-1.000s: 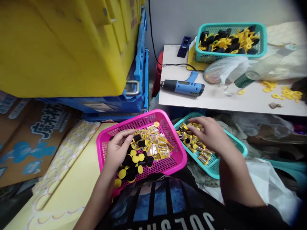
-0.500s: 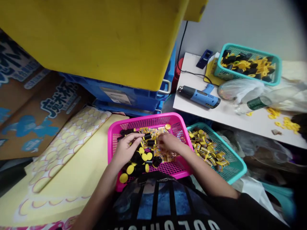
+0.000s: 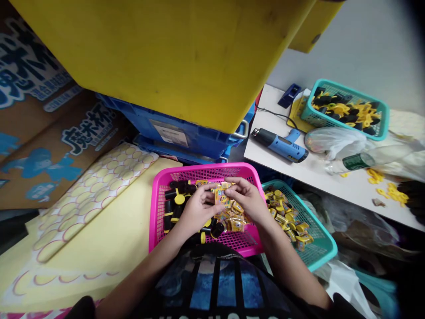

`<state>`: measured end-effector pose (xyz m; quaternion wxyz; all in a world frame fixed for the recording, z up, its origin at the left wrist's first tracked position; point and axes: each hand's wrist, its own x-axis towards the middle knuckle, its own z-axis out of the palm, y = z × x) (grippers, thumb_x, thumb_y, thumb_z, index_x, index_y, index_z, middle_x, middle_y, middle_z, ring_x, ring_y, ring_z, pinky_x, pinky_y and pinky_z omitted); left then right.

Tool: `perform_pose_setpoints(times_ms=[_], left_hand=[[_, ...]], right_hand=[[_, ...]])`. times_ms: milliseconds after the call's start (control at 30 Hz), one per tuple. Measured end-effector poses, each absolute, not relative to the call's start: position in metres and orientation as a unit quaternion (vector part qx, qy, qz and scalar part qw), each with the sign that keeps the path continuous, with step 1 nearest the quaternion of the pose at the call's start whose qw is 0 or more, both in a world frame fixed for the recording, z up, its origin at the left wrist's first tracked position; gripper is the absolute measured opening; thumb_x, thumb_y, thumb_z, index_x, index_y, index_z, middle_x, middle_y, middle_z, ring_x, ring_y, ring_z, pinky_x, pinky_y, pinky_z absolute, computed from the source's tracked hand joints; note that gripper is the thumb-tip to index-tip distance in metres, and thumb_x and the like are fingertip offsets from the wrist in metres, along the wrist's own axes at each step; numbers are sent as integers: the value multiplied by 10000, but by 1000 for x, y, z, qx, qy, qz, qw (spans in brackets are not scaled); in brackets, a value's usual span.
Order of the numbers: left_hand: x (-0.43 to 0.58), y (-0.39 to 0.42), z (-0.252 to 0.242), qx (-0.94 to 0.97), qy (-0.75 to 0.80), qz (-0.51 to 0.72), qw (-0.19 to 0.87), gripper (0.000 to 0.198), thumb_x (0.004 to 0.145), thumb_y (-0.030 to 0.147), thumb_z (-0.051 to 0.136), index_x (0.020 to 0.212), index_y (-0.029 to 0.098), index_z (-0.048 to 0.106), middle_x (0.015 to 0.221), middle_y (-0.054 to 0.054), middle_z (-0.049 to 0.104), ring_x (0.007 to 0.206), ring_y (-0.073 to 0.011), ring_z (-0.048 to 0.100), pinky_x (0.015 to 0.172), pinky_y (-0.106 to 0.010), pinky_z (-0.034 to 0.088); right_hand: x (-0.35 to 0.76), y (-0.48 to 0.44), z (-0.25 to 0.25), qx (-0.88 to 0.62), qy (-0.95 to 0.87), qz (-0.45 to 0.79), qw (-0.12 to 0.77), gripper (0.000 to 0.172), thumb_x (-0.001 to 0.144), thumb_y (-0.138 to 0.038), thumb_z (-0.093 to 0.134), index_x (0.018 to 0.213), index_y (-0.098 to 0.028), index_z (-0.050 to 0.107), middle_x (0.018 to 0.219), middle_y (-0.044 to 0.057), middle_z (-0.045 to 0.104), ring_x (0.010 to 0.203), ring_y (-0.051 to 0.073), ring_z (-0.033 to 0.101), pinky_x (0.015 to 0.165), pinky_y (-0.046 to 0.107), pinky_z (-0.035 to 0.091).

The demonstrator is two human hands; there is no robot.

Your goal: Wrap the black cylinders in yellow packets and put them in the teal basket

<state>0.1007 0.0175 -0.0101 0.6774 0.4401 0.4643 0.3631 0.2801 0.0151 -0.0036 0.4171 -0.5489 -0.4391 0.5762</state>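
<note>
A small yellow printed wrapper is held up over the pink basket, pinched between both my hands. My left hand grips its left side with bent fingers. On its other side, the thumb and fingers of my right hand close on the edge. Whether a black tube sits behind or inside the wrapper, I cannot tell. Black tubes with yellow caps lie to the left in the basket, partly behind my left hand. Below my right hand are more yellow wrappers.
A teal basket of yellow-wrapped tubes stands to the right. On the white table lie a blue heat gun, loose yellow parts and a second teal basket. Stacked yellow bins and blue crates rise ahead; cartons stand left.
My right hand has lifted from the wrappers and now holds one up. My left hand, earlier with a black tube at its fingers, has moved right to meet it. The view has shifted slightly.
</note>
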Motion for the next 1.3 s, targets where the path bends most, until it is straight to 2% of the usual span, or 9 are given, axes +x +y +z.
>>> perform_pose_setpoints(times_ms=[167,333,533,700,800,900,967,1100,1300], left_hand=[[92,24,-5,457,470,367,660,505,739,248,705,1201,188,512,715,30,653,705,-138,655,710,-266,507],[76,32,4,522,455,304,654,591,731,229,712,1279,204,493,708,34,653,688,-144,650,690,-276,495],[96,30,5,440,414,399,690,585,699,256,758,1229,189,517,851,-9,675,849,-157,657,777,-277,499],[97,32,-3,370,456,476,655,440,670,283,793,1044,190,581,789,11,689,745,-137,667,732,-272,525],[83,37,-7,368,503,501,600,332,662,344,802,897,166,649,780,-12,716,670,-130,658,688,-265,532],[72,39,-12,356,532,509,576,328,651,373,809,876,151,723,794,-29,744,639,-112,640,675,-242,529],[69,37,-13,340,536,508,583,360,634,381,821,899,150,746,832,-42,760,666,-116,652,685,-238,536],[65,31,-13,321,532,478,621,417,617,413,825,936,153,760,916,-71,771,726,-163,691,677,-273,569],[58,26,-10,379,511,415,650,429,618,445,816,950,178,768,909,-70,776,662,-168,698,664,-304,593]], right_hand=[[274,4,-6,-535,-434,585,427,247,785,-376,699,955,-214,622,733,-25,570,682,126,535,670,276,440],[273,13,-3,-455,-504,643,354,420,794,-308,704,1184,-243,562,968,25,620,867,162,597,764,316,484],[249,28,0,-437,-371,660,486,416,660,-279,812,998,-233,573,664,-74,540,597,103,546,633,259,465],[251,30,-6,-478,-386,608,503,326,788,-454,675,1011,-247,557,806,-24,584,740,142,575,732,297,466],[257,32,-19,-585,-547,489,345,220,870,-429,556,893,-213,592,908,48,623,908,214,574,844,381,432],[254,30,-36,-645,-663,364,112,193,684,-293,757,736,-184,607,902,121,635,1023,330,533,912,488,369],[249,28,-45,-648,-685,328,65,224,607,-220,799,737,-169,623,967,162,636,1094,382,494,943,525,336],[256,26,-42,-642,-653,384,116,274,654,-249,768,868,-159,622,863,90,653,876,267,589,801,417,445],[281,30,-5,-478,-481,610,410,350,722,-383,761,1016,-229,651,848,-4,667,717,128,610,689,282,485]])
